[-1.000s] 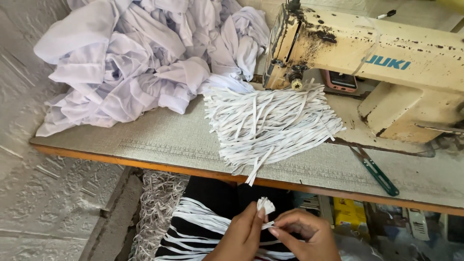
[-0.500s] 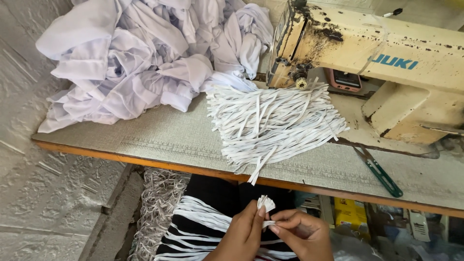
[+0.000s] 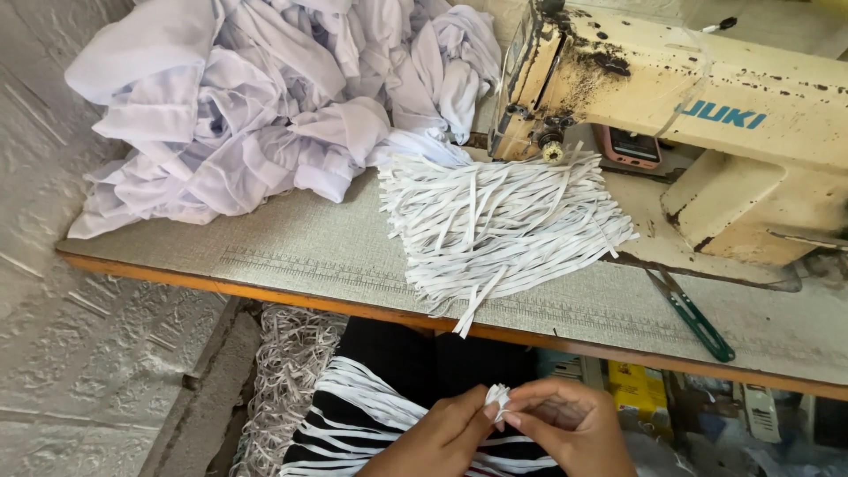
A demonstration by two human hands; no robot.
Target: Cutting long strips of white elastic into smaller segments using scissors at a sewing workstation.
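Below the table's front edge, my left hand (image 3: pixel 442 437) and my right hand (image 3: pixel 565 424) meet fingertip to fingertip. Both pinch one small folded piece of white strip (image 3: pixel 499 397) between them. More white strips (image 3: pixel 362 411) lie across the dark cloth on my lap, under the hands. On the table above sits a fanned pile of cut white strips (image 3: pixel 495 221), a few hanging over the edge.
A heap of white garments (image 3: pixel 265 106) fills the table's back left. A cream sewing machine (image 3: pixel 698 115) stands at the right, with green-handled snips (image 3: pixel 693 314) lying in front of it. The table's wooden front edge (image 3: pixel 265 291) runs above my hands. A tangle of white strips (image 3: pixel 283 389) hangs at lower left.
Both hands have stayed together on the small strip piece, shifting only slightly. The view has moved a little; the table things are where they were.
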